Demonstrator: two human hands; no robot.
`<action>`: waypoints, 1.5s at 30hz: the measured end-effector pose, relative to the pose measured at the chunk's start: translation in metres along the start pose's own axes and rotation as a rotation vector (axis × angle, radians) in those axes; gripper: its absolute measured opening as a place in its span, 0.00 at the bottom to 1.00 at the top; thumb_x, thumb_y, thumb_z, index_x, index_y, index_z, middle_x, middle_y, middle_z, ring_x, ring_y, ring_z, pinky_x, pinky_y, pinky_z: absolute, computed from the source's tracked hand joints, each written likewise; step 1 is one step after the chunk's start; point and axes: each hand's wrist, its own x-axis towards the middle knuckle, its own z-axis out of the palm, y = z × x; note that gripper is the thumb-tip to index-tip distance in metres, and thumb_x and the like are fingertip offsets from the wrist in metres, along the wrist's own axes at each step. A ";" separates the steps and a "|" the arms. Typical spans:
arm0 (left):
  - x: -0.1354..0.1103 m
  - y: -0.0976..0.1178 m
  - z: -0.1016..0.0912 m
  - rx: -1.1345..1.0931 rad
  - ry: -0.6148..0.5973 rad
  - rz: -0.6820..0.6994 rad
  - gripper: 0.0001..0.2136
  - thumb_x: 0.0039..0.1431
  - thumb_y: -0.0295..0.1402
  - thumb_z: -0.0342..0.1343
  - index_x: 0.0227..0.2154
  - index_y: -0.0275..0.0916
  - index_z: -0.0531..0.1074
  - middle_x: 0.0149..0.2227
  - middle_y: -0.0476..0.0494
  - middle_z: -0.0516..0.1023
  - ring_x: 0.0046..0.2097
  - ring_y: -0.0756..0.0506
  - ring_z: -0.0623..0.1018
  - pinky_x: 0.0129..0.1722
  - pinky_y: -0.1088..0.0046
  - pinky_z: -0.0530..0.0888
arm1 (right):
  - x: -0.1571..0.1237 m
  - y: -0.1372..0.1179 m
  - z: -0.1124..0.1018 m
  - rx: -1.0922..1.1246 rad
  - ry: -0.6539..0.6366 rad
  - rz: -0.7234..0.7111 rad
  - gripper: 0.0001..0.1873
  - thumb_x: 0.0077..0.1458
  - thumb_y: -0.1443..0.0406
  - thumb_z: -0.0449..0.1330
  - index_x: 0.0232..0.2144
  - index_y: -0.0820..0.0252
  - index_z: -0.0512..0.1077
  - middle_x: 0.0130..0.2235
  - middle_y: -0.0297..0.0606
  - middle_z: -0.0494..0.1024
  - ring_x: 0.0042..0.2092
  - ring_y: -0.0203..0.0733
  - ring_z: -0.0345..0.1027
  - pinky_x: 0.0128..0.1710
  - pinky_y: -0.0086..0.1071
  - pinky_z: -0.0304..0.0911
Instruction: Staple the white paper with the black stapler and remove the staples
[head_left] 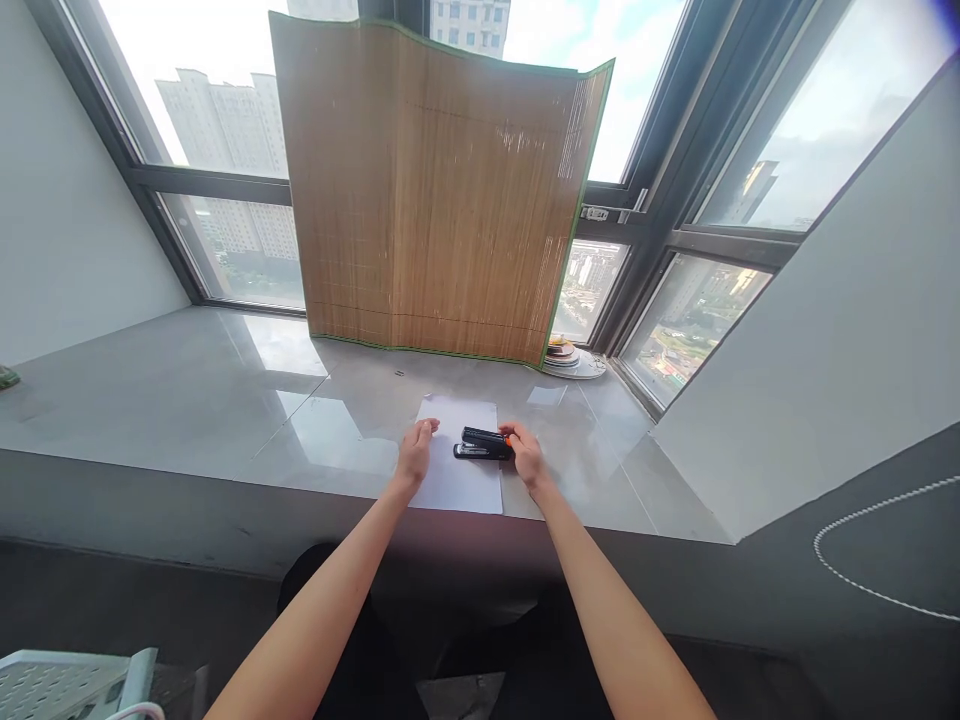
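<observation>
A black stapler (pixel 480 450) lies on its side or just over a white sheet of paper (pixel 457 492); I cannot tell if it touches the sheet. Its two arms spread apart toward the left, and a small orange part shows at its right end. My right hand (pixel 527 455) is closed around that right end. At the paper's left edge is my left hand (pixel 415 455), its fingers loosely curved toward the stapler, with nothing visible in them. Behind the paper, tiny dark pieces (pixel 399 373), too small to name, lie on the sill.
The grey tiled sill (pixel 187 400) runs along the windows. A bamboo mat (pixel 442 190) with green edging stands upright against the glass. Stacked plates (pixel 562 355) sit at its right corner. A white cord (pixel 847 570) hangs at the right; a white slatted seat (pixel 67 680) is lower left.
</observation>
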 end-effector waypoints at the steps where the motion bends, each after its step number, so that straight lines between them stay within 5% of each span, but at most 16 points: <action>1: 0.000 0.000 0.000 -0.004 0.000 -0.007 0.21 0.68 0.49 0.49 0.45 0.39 0.79 0.54 0.33 0.82 0.59 0.37 0.80 0.63 0.55 0.73 | 0.000 -0.001 0.000 -0.009 -0.003 0.000 0.20 0.57 0.56 0.52 0.43 0.56 0.78 0.45 0.41 0.81 0.51 0.50 0.71 0.56 0.42 0.63; 22: -0.003 0.010 -0.001 -0.008 -0.019 -0.023 0.24 0.71 0.48 0.44 0.48 0.36 0.77 0.58 0.31 0.81 0.61 0.39 0.79 0.62 0.59 0.75 | 0.000 -0.003 0.003 -0.108 -0.119 -0.082 0.25 0.60 0.62 0.46 0.54 0.54 0.75 0.48 0.41 0.79 0.52 0.48 0.71 0.58 0.44 0.65; 30: -0.004 0.013 -0.001 -0.004 -0.020 -0.035 0.25 0.69 0.51 0.44 0.49 0.36 0.77 0.58 0.29 0.80 0.61 0.38 0.79 0.62 0.57 0.75 | -0.005 -0.005 -0.002 -0.054 -0.057 -0.073 0.22 0.66 0.54 0.50 0.54 0.55 0.74 0.50 0.43 0.80 0.52 0.50 0.72 0.56 0.45 0.66; 35: -0.005 0.014 -0.002 -0.038 -0.025 -0.026 0.25 0.69 0.52 0.46 0.47 0.37 0.78 0.58 0.30 0.80 0.62 0.36 0.79 0.62 0.53 0.75 | -0.010 -0.012 -0.004 -0.202 -0.185 -0.138 0.22 0.54 0.55 0.66 0.50 0.55 0.78 0.48 0.41 0.83 0.48 0.50 0.74 0.54 0.44 0.68; 45: -0.004 0.011 -0.005 -0.034 -0.050 -0.043 0.22 0.71 0.48 0.45 0.49 0.37 0.77 0.57 0.29 0.81 0.58 0.37 0.82 0.59 0.54 0.78 | -0.013 -0.018 -0.003 -0.259 -0.110 -0.131 0.18 0.48 0.59 0.67 0.43 0.55 0.81 0.39 0.38 0.84 0.43 0.50 0.76 0.49 0.43 0.70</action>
